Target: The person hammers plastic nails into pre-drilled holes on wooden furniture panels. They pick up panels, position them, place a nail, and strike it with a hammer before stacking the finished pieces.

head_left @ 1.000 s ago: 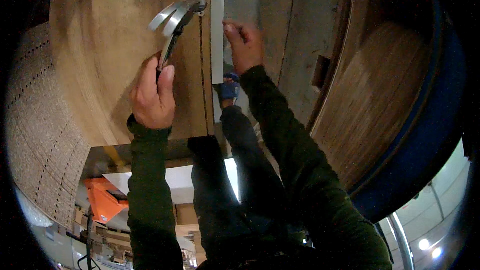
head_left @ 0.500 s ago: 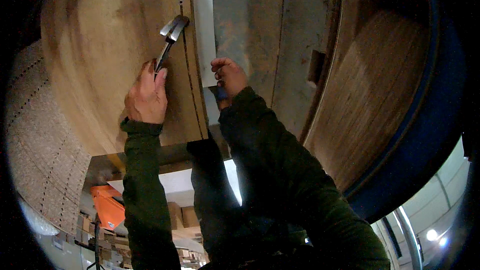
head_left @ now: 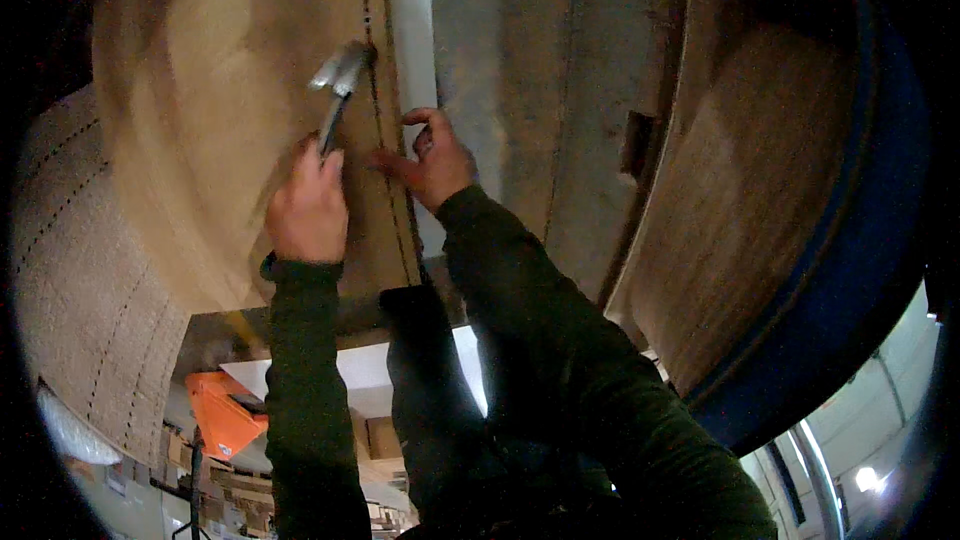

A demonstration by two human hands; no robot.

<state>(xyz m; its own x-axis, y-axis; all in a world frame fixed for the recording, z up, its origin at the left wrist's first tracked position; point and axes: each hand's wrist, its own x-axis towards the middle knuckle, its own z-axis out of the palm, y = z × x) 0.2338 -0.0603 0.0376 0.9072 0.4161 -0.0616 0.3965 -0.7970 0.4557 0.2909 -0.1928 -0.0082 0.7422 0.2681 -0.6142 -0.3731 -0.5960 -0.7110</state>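
Left of dark groove (head_left: 376, 100), pinching hammer (head_left: 345, 70) in left hand (head_left: 308, 208), slanting its handle up-right toward groove; just right of groove, spreading right hand (head_left: 436, 165), thumb overlapping groove.

Pretty clearly a woodworking shop of some kind – there's a claw hammer (head_left: 342, 75) over a big grooved wooden panel (head_left: 220, 160) upper left, and a board with rows of dark dots (head_left: 85, 230) at the left edge. Lower left has stacks of brown pieces (head_left: 235, 498) – boards or boxes, too blurry to tell – plus an orange thing (head_left: 222, 418).
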